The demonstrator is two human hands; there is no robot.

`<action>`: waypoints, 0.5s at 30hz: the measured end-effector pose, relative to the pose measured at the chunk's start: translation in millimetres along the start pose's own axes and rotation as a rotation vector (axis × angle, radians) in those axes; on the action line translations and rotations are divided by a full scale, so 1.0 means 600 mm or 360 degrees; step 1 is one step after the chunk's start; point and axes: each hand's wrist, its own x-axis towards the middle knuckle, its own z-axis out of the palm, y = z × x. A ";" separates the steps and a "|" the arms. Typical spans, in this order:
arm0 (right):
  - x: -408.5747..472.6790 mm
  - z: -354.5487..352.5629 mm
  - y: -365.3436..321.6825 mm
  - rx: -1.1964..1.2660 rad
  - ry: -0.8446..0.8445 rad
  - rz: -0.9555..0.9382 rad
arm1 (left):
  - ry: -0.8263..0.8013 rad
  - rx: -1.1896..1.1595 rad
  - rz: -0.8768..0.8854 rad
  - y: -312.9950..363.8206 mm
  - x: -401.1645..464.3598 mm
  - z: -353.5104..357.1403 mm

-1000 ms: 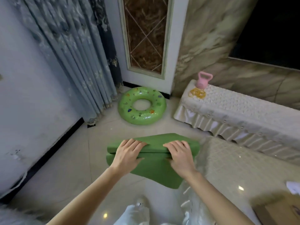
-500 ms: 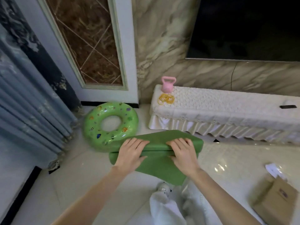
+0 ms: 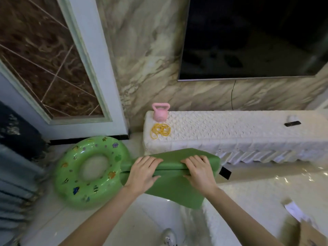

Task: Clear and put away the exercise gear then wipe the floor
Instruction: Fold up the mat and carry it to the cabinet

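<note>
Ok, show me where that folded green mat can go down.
Both hands, left and right, grip the green mat. Free: the covered cabinet top between the yellow bands and the black remote. Crowded: its left end, with the pink kettlebell, and the floor corner filled by the swim ring.

1. Green mat (image 3: 170,189): its rolled edge is partly covered by the left hand (image 3: 142,173) and right hand (image 3: 200,172).
2. Cardboard box (image 3: 308,233), right of the mat: blurred, cut off by the frame edge.
3. Swim ring (image 3: 88,174), left of the mat: its right rim is hidden behind the mat.
</note>
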 end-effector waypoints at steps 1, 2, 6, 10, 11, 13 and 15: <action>0.016 0.003 0.015 -0.0011 0.0007 0.0021 | 0.0019 -0.0020 0.0000 -0.006 0.024 0.007; 0.029 0.007 0.030 -0.0021 0.0014 0.0040 | 0.0040 -0.0035 0.0004 -0.013 0.047 0.014; 0.083 0.022 0.087 -0.0058 0.0027 0.0135 | 0.0069 -0.0043 0.0077 -0.043 0.134 0.036; 0.138 0.044 0.143 -0.0106 0.0017 0.0232 | 0.0004 -0.0022 0.0159 -0.082 0.231 0.065; 0.152 0.052 0.158 -0.0119 0.0007 0.0246 | -0.0020 -0.0021 0.0181 -0.093 0.256 0.075; 0.180 0.070 0.190 -0.0145 -0.0004 0.0278 | -0.0087 -0.0030 0.0193 -0.116 0.307 0.095; 0.213 0.091 0.221 -0.0174 0.0019 0.0324 | -0.0172 -0.0055 0.0177 -0.139 0.357 0.115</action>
